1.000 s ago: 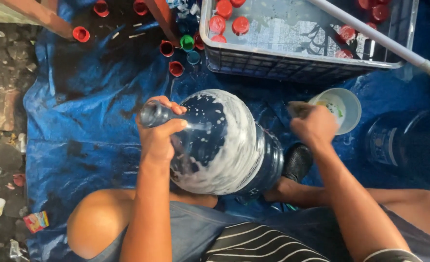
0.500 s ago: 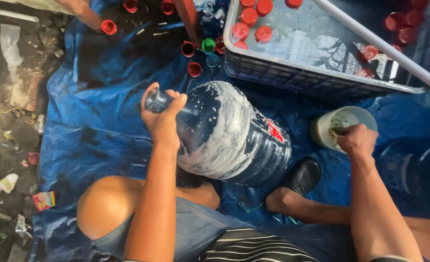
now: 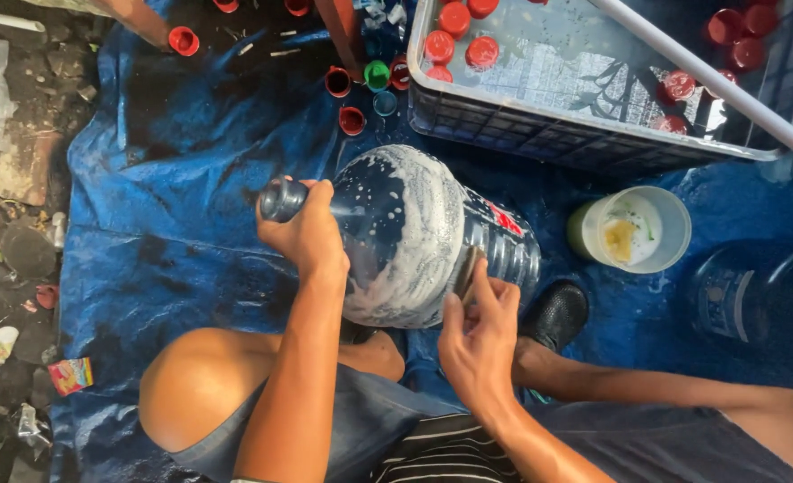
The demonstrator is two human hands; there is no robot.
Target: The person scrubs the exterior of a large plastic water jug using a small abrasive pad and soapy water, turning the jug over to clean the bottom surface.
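— Since the big water jug (image 3: 414, 237) lies on its side across your lap and the blue tarp (image 3: 173, 206), what keeps it from rolling?

— Your left hand (image 3: 307, 237) does: its fingers are wrapped tight round the neck, so the soapy belly faces up where you can reach it.

— And the other hand?

— Your right hand (image 3: 477, 344) is against the ribbed side, fingers curled shut on a thin scrubbing pad (image 3: 468, 273) pressed flat to the plastic; that is where the suds stop.

— Why is the cup there?

— The white cup (image 3: 638, 228) of soapy liquid stands just beside the jug's base, on your right. Beyond it the grey crate (image 3: 539, 134) holds water with red caps (image 3: 454, 18) floating, well apart from your hands.
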